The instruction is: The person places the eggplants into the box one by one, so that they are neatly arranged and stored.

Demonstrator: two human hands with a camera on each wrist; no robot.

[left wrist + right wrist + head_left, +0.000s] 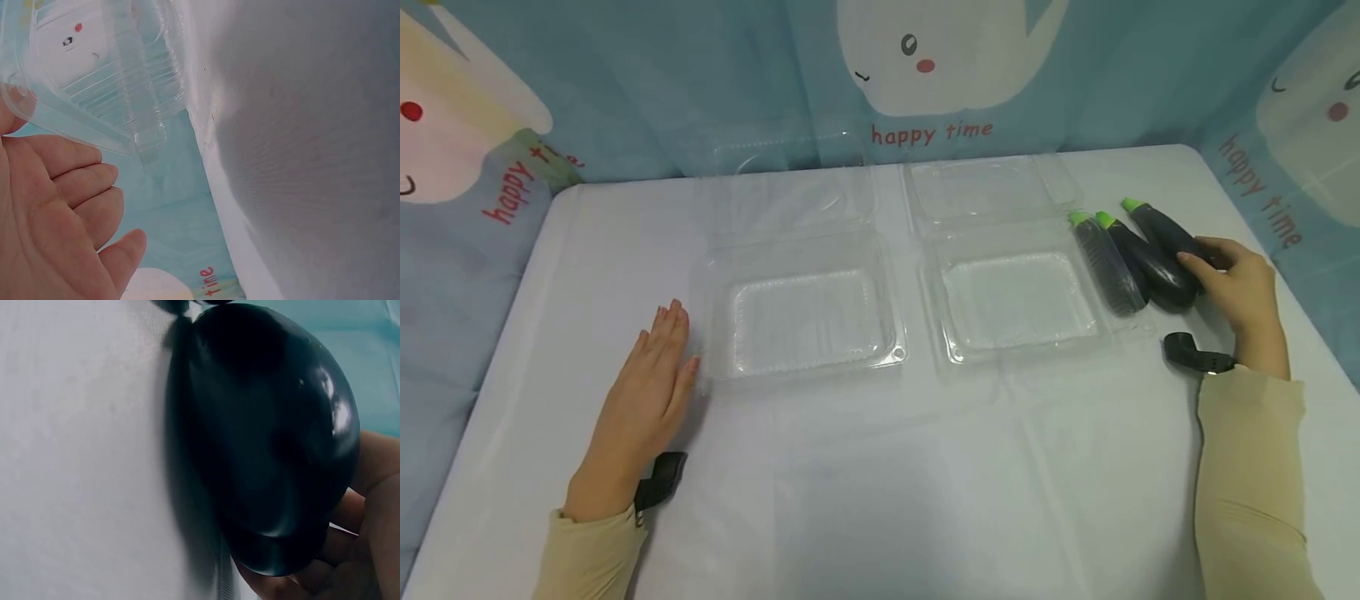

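At the right of the head view, my right hand (1246, 287) grips the lower end of the rightmost eggplant (1167, 231). Beside it lie a second dark eggplant (1153, 271) and one that looks wrapped in clear film (1107, 262). In the right wrist view a glossy eggplant (269, 419) fills the middle, with fingers (344, 550) behind it. My left hand (643, 400) holds nothing, its fingers extended beside the left clear container (805, 321); in the left wrist view the palm (56, 206) is near the clear plastic (94, 81).
A second clear container (1022, 300) stands with its lid raised back, left of the eggplants. Both containers rest on the white table (880, 483). A blue curtain (760, 75) with printed figures hangs behind the table's back edge and along both sides.
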